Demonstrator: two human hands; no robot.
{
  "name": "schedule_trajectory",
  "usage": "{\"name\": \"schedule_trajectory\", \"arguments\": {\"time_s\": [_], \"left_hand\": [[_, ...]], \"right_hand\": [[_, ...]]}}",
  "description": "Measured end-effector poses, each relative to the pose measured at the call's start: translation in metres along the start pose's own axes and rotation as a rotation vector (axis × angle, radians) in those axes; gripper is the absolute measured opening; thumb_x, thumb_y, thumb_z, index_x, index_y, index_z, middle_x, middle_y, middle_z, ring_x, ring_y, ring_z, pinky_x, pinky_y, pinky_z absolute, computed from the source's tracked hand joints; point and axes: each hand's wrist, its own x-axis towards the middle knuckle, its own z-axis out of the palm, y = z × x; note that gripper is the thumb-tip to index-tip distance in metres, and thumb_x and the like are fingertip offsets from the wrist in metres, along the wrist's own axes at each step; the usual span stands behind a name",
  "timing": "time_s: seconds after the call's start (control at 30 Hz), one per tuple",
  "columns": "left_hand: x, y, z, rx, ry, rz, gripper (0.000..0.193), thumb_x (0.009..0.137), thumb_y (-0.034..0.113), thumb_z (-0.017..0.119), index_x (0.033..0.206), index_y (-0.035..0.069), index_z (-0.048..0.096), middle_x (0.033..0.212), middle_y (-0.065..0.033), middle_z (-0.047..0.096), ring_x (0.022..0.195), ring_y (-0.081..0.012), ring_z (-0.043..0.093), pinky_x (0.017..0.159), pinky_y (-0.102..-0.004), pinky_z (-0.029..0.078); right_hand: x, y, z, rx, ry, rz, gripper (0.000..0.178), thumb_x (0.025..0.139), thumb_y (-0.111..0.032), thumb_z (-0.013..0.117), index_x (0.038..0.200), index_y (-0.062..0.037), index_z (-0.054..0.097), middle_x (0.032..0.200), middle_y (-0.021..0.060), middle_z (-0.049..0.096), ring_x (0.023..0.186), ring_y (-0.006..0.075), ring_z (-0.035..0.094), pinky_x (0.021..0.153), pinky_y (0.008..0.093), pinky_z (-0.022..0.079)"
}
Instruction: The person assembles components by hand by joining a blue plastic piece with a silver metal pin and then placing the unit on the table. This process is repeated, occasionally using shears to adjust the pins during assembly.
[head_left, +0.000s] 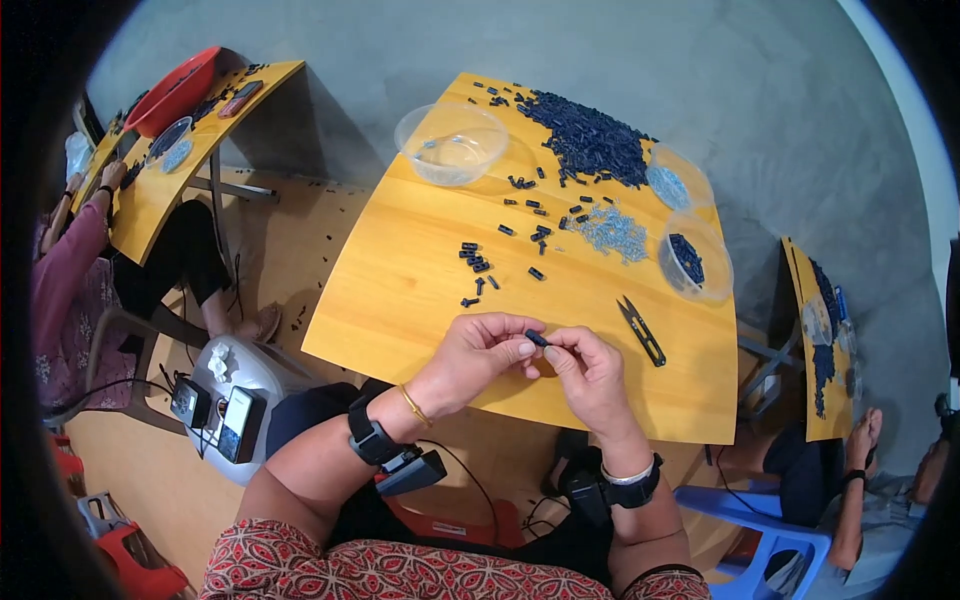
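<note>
Over the near edge of the yellow table (400, 290), my left hand (475, 360) and my right hand (592, 378) meet at the fingertips. Between them they pinch a small dark plastic piece (537, 339) with a rounded oblong shape. Both hands are closed on it, thumbs on top. Just beyond lie several loose dark pieces (475, 257) of a similar kind. A pair of black thread snips (641, 331) rests to the right of my right hand. Small clear bluish parts (612, 233) form a loose pile farther off.
A large heap of dark pieces (590, 135) covers the far side. Clear plastic tubs (455, 170) stand far left and along the right edge, one holding dark pieces (686, 258). A grey stool (222, 455) carries devices and cables. Other people sit at tables on both sides.
</note>
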Motion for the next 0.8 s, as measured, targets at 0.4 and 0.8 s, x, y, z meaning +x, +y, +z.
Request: {"name": "schedule_trajectory", "arguments": {"time_s": [0.4, 0.8], "left_hand": [[0.002, -0.015, 0.012, 0.866, 0.071, 0.491, 0.009, 0.073, -0.001, 0.061, 0.081, -0.002, 0.06, 0.071, -0.0083, 0.06, 0.064, -0.0136, 0.057, 0.057, -0.0243, 0.046], [0.002, -0.014, 0.02, 1.201, 0.095, 0.607, 0.009, 0.065, 0.002, 0.063, 0.072, 0.003, 0.059, 0.068, -0.0113, 0.056, 0.067, -0.0285, 0.054, 0.059, -0.035, 0.044]], "right_hand": [[-0.004, 0.014, -0.011, -0.442, -0.035, -0.28, 0.007, 0.064, 0.001, 0.059, 0.069, -0.0026, 0.055, 0.07, 0.0075, 0.052, 0.068, 0.0261, 0.049, 0.062, 0.0349, 0.039], [-0.016, -0.004, -0.012, -0.813, -0.068, -0.391, 0.006, 0.064, -0.001, 0.058, 0.07, -0.0012, 0.056, 0.074, 0.0089, 0.05, 0.069, 0.0263, 0.048, 0.064, 0.0354, 0.037]]}}
